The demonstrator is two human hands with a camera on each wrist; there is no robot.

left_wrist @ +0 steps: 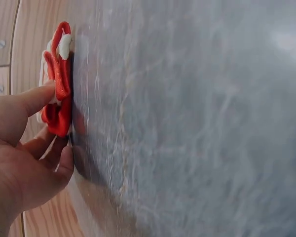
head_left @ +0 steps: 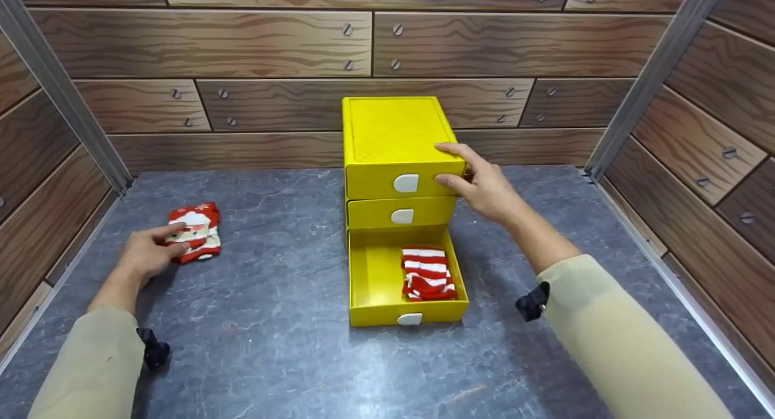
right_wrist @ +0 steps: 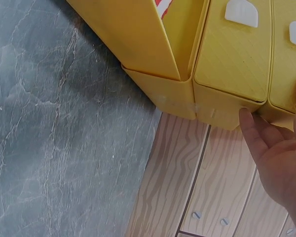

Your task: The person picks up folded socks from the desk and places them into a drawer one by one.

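Note:
My left hand (head_left: 145,255) pinches the near edge of a folded red-and-white sock (head_left: 195,232) with a face pattern, low over the tabletop. In the left wrist view the thumb lies on one side of the sock's folds (left_wrist: 59,64) and fingers on the other. My right hand (head_left: 487,186) grips the upper right front corner of a yellow drawer cabinet (head_left: 399,128), thumb on the front, a finger on top and others along the side. The bottom drawer (head_left: 369,313) is pulled out and holds a folded red-and-white striped sock (head_left: 425,275) at its right side.
The cabinet's upper and middle drawers are closed, each with a white handle (head_left: 405,183). A grey marbled tabletop (head_left: 272,322) lies beneath everything. Wood-patterned walls (head_left: 272,43) with metal corner posts (head_left: 654,74) enclose the back and sides.

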